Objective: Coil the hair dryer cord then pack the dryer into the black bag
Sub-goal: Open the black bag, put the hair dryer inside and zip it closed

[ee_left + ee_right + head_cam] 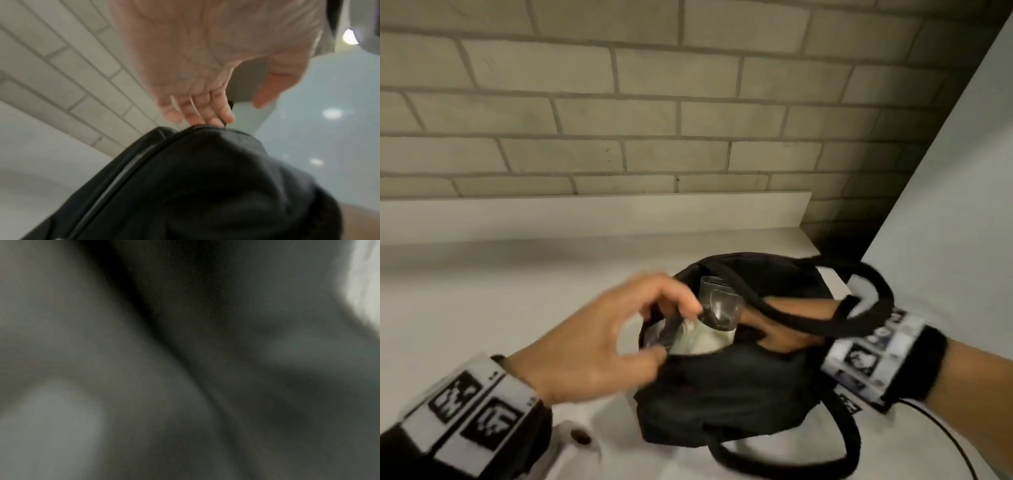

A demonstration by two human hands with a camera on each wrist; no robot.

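The black bag (pixel 722 394) stands open on the white counter (pixel 482 308). My left hand (pixel 671 335) pinches the bag's near rim between thumb and fingers; in the left wrist view its fingertips (pixel 205 113) hook over the zipper edge (pixel 193 128) of the bag (pixel 205 186). My right hand (pixel 784 329) reaches into the opening from the right, under a strap (pixel 859 308), with its fingers hidden inside. A clear plastic piece (pixel 720 308) and a pale object (pixel 702 337) show inside the mouth; I cannot tell if they belong to the dryer. The right wrist view is dark blur.
A brick wall (pixel 654 120) and a low white ledge (pixel 585 212) run behind the bag. A white panel (pixel 945 205) rises on the right. A thin black cable (pixel 945 431) trails off my right wrist. A second strap (pixel 852 445) loops on the counter.
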